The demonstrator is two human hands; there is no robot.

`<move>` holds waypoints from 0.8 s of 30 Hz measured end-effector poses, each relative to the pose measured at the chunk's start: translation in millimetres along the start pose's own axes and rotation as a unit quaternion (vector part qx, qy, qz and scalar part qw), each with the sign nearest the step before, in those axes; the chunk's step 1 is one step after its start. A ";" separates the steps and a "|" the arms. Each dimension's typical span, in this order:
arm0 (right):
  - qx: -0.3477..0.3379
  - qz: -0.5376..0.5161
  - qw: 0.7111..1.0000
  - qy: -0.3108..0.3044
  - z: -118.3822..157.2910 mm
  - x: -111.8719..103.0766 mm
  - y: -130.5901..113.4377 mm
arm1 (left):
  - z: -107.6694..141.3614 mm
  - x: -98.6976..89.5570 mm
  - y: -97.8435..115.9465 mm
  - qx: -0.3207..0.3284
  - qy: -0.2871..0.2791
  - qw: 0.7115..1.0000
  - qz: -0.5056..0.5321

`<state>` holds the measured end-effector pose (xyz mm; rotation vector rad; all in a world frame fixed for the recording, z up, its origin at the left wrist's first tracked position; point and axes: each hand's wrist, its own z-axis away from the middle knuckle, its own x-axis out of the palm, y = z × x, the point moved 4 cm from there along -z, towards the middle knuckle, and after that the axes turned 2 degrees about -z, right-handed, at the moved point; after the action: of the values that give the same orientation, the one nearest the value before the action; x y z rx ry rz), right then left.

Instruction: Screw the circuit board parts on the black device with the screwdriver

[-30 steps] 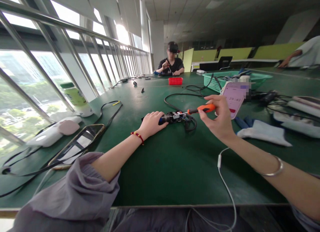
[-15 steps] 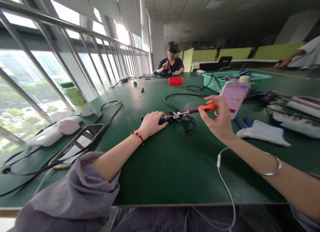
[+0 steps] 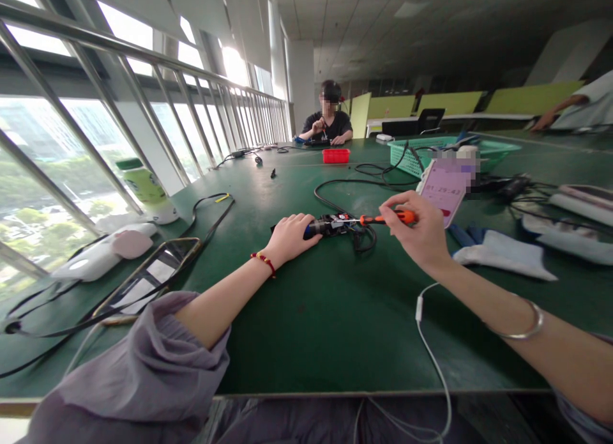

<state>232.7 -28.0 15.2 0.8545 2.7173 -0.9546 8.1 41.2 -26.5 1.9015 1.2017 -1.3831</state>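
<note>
On the green tabletop lies a dark electronic device with its inner parts exposed and a black cable at its right end. My left hand is closed over the device's left end and presses it to the table. My right hand grips an orange and black screwdriver by its handle. The screwdriver lies nearly level, its thin shaft pointing left, with the tip over the exposed parts. Whether the tip touches a screw is too small to tell.
Behind my right hand a phone leans against a green basket of cables. White and blue gloves lie to the right. Left are another phone, straps and a green-capped bottle. A red box stands before a co-worker.
The fingers of my right hand have shifted around the screwdriver handle, and the handle now sits slightly lower and farther right. My left hand and the device have stayed put.
</note>
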 end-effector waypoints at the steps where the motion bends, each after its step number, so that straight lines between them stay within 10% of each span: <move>1: -0.016 -0.003 1.000 0.014 -0.2 -1.3 -1.1 | 0.0 0.3 -0.1 -0.001 -0.001 1.000 -0.001; 24: 0.003 0.007 1.000 -0.005 0.6 0.2 3.3 | 0.3 0.8 -0.5 0.000 0.004 1.000 0.002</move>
<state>234.2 -26.1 12.9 0.8653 2.6979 -0.9631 7.6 41.4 -27.3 1.9102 1.2008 -1.3733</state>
